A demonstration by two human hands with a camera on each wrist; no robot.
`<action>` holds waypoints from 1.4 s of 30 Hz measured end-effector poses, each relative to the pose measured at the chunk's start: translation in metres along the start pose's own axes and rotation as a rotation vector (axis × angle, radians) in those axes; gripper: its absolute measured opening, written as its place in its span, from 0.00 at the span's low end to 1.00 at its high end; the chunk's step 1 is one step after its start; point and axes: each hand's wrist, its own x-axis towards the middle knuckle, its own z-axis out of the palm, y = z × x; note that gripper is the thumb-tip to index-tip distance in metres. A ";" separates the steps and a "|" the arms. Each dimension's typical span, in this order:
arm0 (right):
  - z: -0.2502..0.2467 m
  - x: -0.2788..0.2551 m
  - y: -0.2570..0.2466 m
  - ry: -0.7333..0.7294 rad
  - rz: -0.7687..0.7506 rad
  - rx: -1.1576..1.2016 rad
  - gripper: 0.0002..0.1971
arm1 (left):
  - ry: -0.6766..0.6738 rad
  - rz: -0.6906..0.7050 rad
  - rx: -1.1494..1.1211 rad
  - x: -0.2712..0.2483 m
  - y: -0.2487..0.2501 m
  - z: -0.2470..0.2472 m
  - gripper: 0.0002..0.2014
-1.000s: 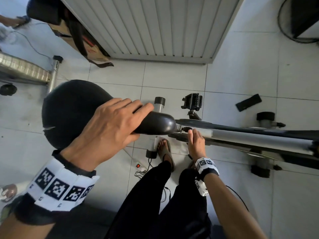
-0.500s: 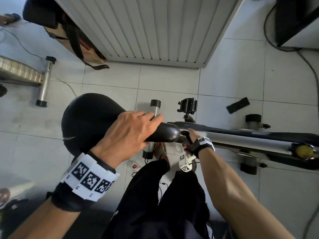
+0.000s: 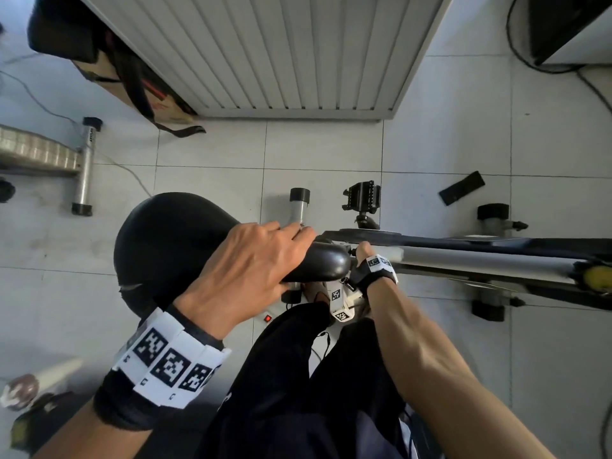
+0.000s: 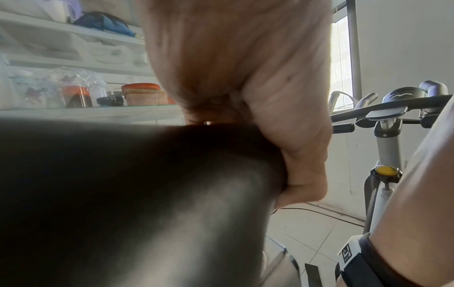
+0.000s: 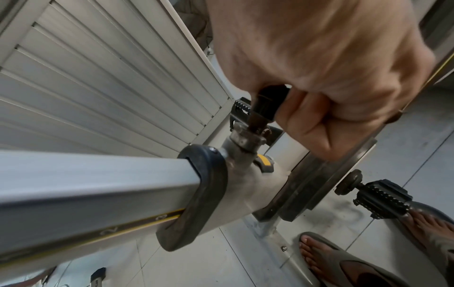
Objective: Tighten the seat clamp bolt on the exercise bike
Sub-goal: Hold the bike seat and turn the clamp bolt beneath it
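Observation:
The black saddle (image 3: 172,240) of the exercise bike fills the middle of the head view, and my left hand (image 3: 251,260) grips its narrow nose (image 4: 221,174). Just under the nose, my right hand (image 3: 364,256) is curled round the black clamp knob (image 5: 269,103). The knob's rusty bolt (image 5: 255,126) screws into the grey seat tube collar (image 5: 245,139). The silver seat post (image 5: 98,184) enters a black sleeve (image 5: 203,186) beside it.
The bike frame (image 3: 480,256) runs to the right, with a yellow knob (image 3: 596,276). Pedals (image 3: 362,197) stick out on both sides. My sandalled feet (image 5: 343,260) stand by the base. A louvred door (image 3: 265,54), a ladder (image 3: 43,154) and floor cables (image 3: 126,167) surround me.
My right hand has turned from lying flat beside the frame to gripping the clamp knob under the saddle nose. The head view has shifted, moving the saddle rightward. The left hand keeps its grip.

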 end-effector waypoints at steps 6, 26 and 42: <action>0.013 0.010 0.003 0.031 -0.004 0.069 0.24 | 0.005 0.009 0.034 0.001 -0.001 0.002 0.38; 0.070 0.070 0.055 0.688 -0.374 0.244 0.19 | 0.023 -0.044 0.099 -0.005 -0.003 0.012 0.26; 0.064 0.091 0.076 0.649 -0.692 0.250 0.26 | 0.097 -0.035 0.106 -0.007 0.006 0.010 0.19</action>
